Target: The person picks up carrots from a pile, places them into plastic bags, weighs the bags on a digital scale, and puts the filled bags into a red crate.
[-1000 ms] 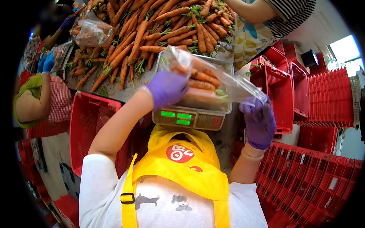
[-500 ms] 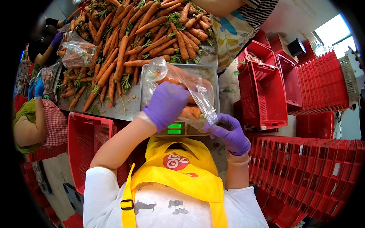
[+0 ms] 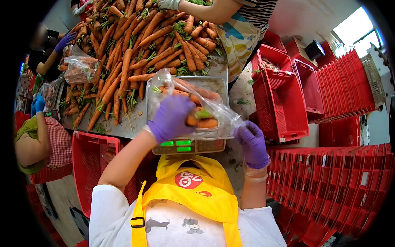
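A clear plastic bag of carrots (image 3: 206, 94) lies over the steel pan (image 3: 221, 82) of a scale with lit green displays (image 3: 183, 143). My left hand (image 3: 170, 117), in a purple glove, is closed on carrots at the bag's left side, its fingertips partly hidden. My right hand (image 3: 252, 142), also purple-gloved, pinches the bag's twisted plastic end at the scale's right corner.
A heap of carrots (image 3: 123, 61) covers the steel table (image 3: 125, 125) beyond the scale, with another bag of carrots (image 3: 80, 66). A co-worker (image 3: 234, 24) works across it; others (image 3: 45, 144) are at left. Red crates (image 3: 279, 105) stand right, another (image 3: 86, 173) left.
The bag's twisted end and my right hand have come left and lower. My left hand has shifted down. A co-worker's gloved hand now shows on the heap at the top as the view shifted.
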